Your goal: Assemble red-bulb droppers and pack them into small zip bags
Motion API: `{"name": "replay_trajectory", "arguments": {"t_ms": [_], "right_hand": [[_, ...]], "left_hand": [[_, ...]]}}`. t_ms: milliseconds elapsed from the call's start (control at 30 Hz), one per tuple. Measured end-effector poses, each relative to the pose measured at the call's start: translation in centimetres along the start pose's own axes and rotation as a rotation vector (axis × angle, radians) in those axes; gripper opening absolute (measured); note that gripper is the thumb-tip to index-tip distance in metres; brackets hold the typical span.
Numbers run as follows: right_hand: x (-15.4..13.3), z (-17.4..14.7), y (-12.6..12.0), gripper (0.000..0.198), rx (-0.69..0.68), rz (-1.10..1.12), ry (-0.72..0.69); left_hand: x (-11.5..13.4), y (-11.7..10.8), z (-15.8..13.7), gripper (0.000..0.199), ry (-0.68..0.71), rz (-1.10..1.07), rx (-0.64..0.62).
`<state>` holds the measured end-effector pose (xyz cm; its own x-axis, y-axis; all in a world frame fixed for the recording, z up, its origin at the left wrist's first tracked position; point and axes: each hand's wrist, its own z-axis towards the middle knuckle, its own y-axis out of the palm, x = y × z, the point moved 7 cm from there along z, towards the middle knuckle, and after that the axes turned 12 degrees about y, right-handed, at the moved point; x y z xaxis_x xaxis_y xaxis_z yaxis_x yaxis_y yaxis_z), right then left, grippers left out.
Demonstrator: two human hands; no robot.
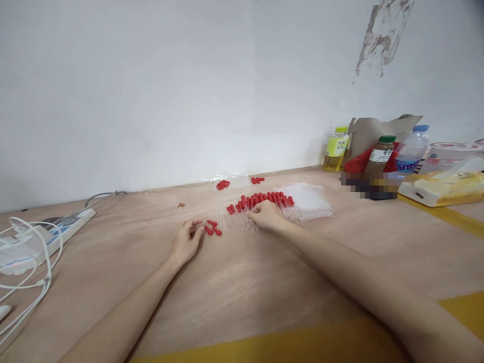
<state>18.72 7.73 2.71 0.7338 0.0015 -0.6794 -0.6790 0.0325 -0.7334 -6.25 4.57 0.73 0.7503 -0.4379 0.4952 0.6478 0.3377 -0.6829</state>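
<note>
Several glass droppers with red rubber bulbs [280, 196] lie side by side in a row on the table. Over the row's near side is my right hand [266, 214], its fingertips pinched on a dropper that they mostly hide. My left hand [187, 239] rests on the table with thumb and index finger apart, right beside a few loose red rubber bulbs [217, 231]. Between the hands lie some bare glass tubes [223, 222] without bulbs.
Clear bags with red bulbs [223, 185] lie against the wall, and flat clear bags [308, 199] right of the droppers. A power strip [71, 234] with white cables is at left. Bottles [335, 151], a grey bag [368, 133] and a tissue pack [442, 189] stand at right.
</note>
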Motion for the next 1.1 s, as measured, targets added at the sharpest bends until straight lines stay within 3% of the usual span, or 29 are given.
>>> {"name": "replay_trajectory", "arguments": {"t_ms": [200,467,700,1100], "right_hand": [[-2.4,1.1,2.7,0.024,0.145,-0.231,0.027],[-2.3,0.6,3.0,0.031,0.159,-0.312,-0.008],[-4.7,-1.3,4.2,0.023,0.112,-0.308,-0.135],[-5.5,-0.3,5.5,0.033,-0.046,-0.419,0.0]], "left_hand": [[1.1,0.7,0.0,0.026,0.082,0.007,-0.096],[2.0,1.8,0.0,0.039,0.263,0.105,-0.237],[3.2,2.3,-0.2,0.038,0.361,-0.008,-0.308],[2.6,1.4,-0.2,0.027,0.203,-0.047,-0.225]]}}
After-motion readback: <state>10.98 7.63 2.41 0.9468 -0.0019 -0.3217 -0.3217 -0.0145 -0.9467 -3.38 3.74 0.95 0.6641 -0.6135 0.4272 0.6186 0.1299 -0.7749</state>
